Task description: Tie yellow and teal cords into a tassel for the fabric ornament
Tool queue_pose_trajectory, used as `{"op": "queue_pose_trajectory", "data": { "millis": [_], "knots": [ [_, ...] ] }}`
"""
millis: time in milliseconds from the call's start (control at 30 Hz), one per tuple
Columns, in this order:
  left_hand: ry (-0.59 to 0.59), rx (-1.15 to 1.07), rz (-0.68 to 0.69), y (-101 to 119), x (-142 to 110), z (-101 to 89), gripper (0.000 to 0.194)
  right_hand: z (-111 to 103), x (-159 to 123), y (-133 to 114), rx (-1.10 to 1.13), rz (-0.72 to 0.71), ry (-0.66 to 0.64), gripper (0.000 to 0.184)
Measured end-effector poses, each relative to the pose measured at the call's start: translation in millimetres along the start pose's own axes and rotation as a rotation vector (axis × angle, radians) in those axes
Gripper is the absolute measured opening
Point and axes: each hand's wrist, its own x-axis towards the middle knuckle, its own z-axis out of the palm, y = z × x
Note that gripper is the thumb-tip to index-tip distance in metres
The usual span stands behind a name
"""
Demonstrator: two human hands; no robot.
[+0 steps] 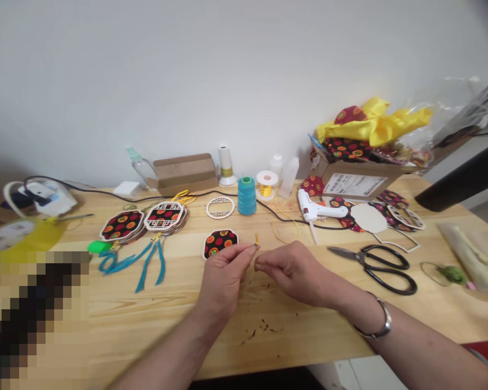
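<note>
My left hand (224, 276) pinches a short yellow cord (257, 239) between thumb and forefinger, with a speck of blue at the fingertips. Close beside it, my right hand (296, 273) is closed, its thumb and fingers pressed together; whatever they may hold is too small to see. Just behind my left hand lies a dark floral fabric piece (219, 242) with a pale rim, partly covered by that hand. A cone of teal thread (246, 197) and a spool of yellow cord (266, 187) stand beyond my hands, and a loose length of yellow cord trails from the spool.
Black-handled scissors (386, 265) and a white glue gun (319, 208) lie to the right. Stacked floral pieces (124, 225) and teal tassels (150, 262) are at the left. An open carton (353, 181) overflows with fabric. Dark scraps (262, 326) litter the table's front.
</note>
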Motion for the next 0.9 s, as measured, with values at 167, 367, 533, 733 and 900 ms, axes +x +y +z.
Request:
{"op": "queue_pose_trajectory", "data": {
  "millis": [167,367,533,733,900],
  "knots": [
    [0.018,0.029,0.007,1.0,-0.8,1.0,0.017,0.7,0.2,-0.9,-0.020,-0.030,0.007,0.021],
    [0.021,0.044,0.002,2.2,-0.8,2.6,0.017,3.2,0.4,0.1,-0.004,-0.042,0.008,0.023],
    [0.030,0.151,0.041,-0.1,-0.9,-1.4,0.018,-6.9,2.7,7.7,0.067,0.068,0.004,0.025],
    [0.015,0.343,0.175,0.3,-2.5,-3.0,0.017,-8.8,7.0,14.8,0.292,0.153,0.334,0.028],
    [-0.022,0.406,0.181,1.6,-5.3,-0.4,0.016,0.5,10.0,11.8,0.409,0.188,0.398,0.013]
  ]
}}
